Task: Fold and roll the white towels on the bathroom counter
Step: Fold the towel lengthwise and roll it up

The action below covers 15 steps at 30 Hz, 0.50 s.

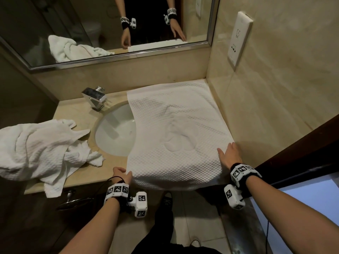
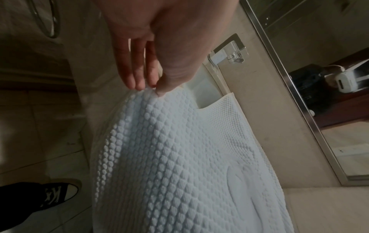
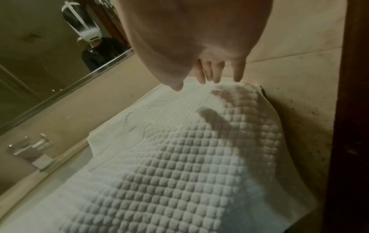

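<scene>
1. While the left hand [image 1: 120, 174] is pinching the near left corner of the flat towel [image 1: 176, 129], thumb against fingertips [image 2: 137, 83] with the fabric between them, the right hand [image 1: 230, 154] is lying spread with straight fingers [image 3: 237, 75] on the towel's near right edge.
2. That towel is lying spread out on the right part of the tabletop [image 1: 77, 110], its far edge reaching the back wall under the mirror [image 1: 110, 24] and its right edge running along the side wall [image 1: 275, 88].
3. Its left edge is hanging over part of the sink [image 1: 113, 131], and its near edge is drooping over the tabletop's front edge between the two hands.
4. An embossed motif is showing in the middle of the waffle weave; the design cannot be made out.
5. A second towel [image 1: 36, 147] is lying crumpled on the left part of the tabletop, just beside the sink, with one end trailing over the front edge.
6. A chrome tap [image 1: 95, 97] is standing behind the sink, apart from both towels.
7. A white socket plate [image 1: 238, 39] is sitting on the side wall above the flat towel.
8. The mirror is reflecting both hands and the crumpled towel.
9. A dark shoe [image 2: 55, 195] is resting on the tiled floor [image 1: 192, 217] below the tabletop.
</scene>
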Each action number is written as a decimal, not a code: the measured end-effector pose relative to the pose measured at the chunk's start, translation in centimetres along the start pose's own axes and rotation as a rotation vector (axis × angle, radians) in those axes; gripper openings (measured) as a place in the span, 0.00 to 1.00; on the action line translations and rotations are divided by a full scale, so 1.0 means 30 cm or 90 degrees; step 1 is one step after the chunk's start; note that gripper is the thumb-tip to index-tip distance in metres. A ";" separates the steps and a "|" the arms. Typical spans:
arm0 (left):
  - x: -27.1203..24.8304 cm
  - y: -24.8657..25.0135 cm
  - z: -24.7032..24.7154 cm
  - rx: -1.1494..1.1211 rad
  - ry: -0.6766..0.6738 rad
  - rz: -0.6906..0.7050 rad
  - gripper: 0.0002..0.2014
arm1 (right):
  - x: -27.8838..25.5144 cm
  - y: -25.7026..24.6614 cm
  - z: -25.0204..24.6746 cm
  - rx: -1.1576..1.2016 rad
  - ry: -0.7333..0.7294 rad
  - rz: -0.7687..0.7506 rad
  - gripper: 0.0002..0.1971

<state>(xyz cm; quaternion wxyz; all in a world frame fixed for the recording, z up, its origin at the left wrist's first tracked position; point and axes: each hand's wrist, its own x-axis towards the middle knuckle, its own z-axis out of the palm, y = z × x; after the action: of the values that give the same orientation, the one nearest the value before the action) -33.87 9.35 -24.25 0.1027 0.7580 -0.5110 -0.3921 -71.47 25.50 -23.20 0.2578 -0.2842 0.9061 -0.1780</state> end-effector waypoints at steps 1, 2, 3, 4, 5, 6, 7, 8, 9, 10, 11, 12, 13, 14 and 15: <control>0.010 0.008 0.000 0.009 -0.005 0.003 0.15 | 0.005 -0.004 0.007 0.003 0.016 -0.015 0.34; 0.013 0.018 -0.004 0.020 -0.006 0.005 0.15 | 0.008 -0.004 0.014 0.004 0.028 -0.024 0.33; 0.019 0.026 -0.006 0.029 -0.001 0.012 0.14 | 0.007 -0.001 0.018 -0.008 0.028 -0.018 0.34; 0.022 0.033 -0.008 0.040 0.008 0.020 0.15 | 0.004 0.007 0.022 -0.030 0.018 -0.006 0.35; 0.030 0.036 -0.009 0.053 0.018 0.030 0.15 | 0.001 0.018 0.026 -0.056 0.007 0.004 0.36; 0.035 0.039 -0.011 0.065 0.024 0.039 0.16 | -0.003 0.026 0.028 -0.078 -0.001 0.006 0.38; 0.044 0.036 -0.008 0.071 0.022 0.045 0.16 | -0.004 0.031 0.032 -0.089 -0.003 0.002 0.39; 0.049 0.036 -0.006 0.070 0.016 0.045 0.16 | -0.001 0.033 0.036 -0.097 -0.004 -0.005 0.40; 0.054 0.038 -0.004 0.065 0.009 0.040 0.16 | 0.002 0.032 0.038 -0.108 -0.008 -0.010 0.42; 0.056 0.041 -0.002 0.064 0.005 0.034 0.15 | 0.002 0.031 0.040 -0.119 -0.015 -0.011 0.43; 0.060 0.043 0.000 0.070 -0.001 0.029 0.14 | 0.003 0.032 0.042 -0.129 -0.020 -0.012 0.44; 0.060 0.045 0.001 0.081 -0.009 0.027 0.13 | 0.001 0.033 0.041 -0.134 -0.023 -0.013 0.44; 0.059 0.047 -0.001 0.089 -0.016 0.026 0.13 | 0.001 0.037 0.039 -0.137 -0.025 -0.014 0.44; 0.056 0.047 -0.004 0.097 -0.017 0.025 0.13 | -0.001 0.040 0.035 -0.140 -0.027 -0.017 0.43; 0.051 0.046 -0.013 0.101 -0.017 0.020 0.13 | -0.002 0.041 0.030 -0.142 -0.032 -0.022 0.42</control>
<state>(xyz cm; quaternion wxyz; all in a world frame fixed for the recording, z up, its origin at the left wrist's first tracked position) -34.29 7.31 -23.98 0.0416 0.7502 -0.5536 -0.3592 -71.46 26.34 -24.48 0.2441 -0.3309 0.9086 -0.0736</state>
